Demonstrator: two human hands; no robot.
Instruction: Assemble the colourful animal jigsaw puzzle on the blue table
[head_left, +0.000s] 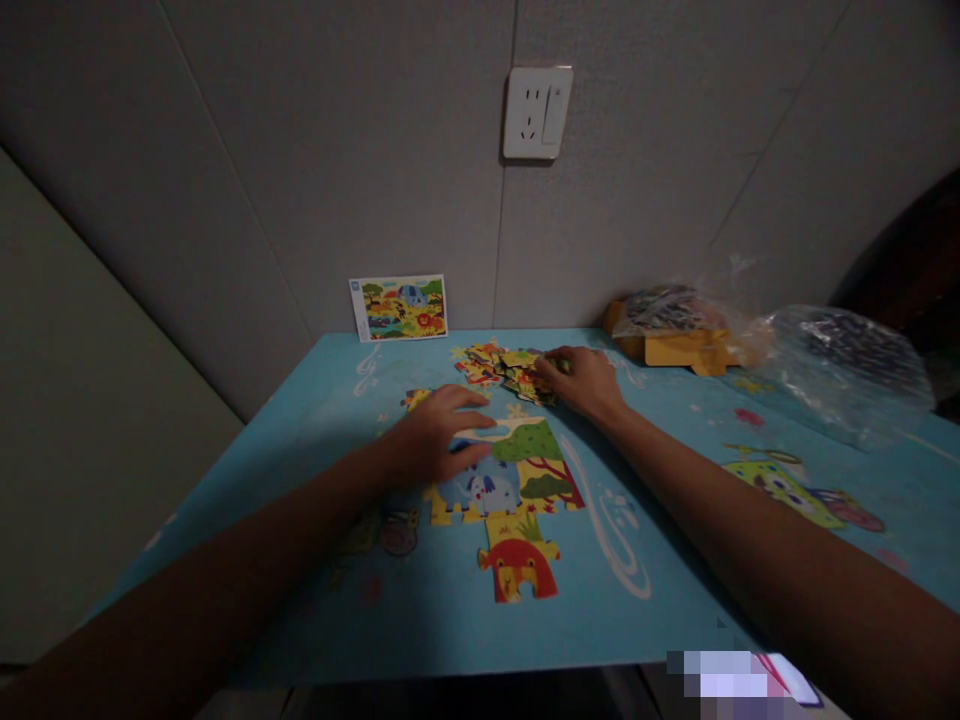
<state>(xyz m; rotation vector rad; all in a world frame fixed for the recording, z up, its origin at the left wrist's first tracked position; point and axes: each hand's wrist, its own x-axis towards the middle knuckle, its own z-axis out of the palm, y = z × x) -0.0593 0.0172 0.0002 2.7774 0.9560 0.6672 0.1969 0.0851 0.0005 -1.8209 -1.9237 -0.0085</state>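
A partly joined jigsaw puzzle (536,465) lies flat on the blue table, showing elephants, a green tree and a red-maned lion at its near end. Over its left side is my left hand (439,435), fingers spread and holding nothing; it covers part of the picture. Farther back is a heap of loose puzzle pieces (495,365). At its right edge my right hand (589,382) has thumb and fingers closed on a small greenish puzzle piece (563,366), mostly hidden by the fingers. Another yellow piece (416,398) shows just behind my left hand.
A picture card (403,308) of the animal scene leans against the wall at the back left. An orange-yellow box (675,345) and a clear plastic bag (840,365) lie at the back right. The blue tabletop (360,640) has printed cartoon figures. A socket (537,113) is on the wall.
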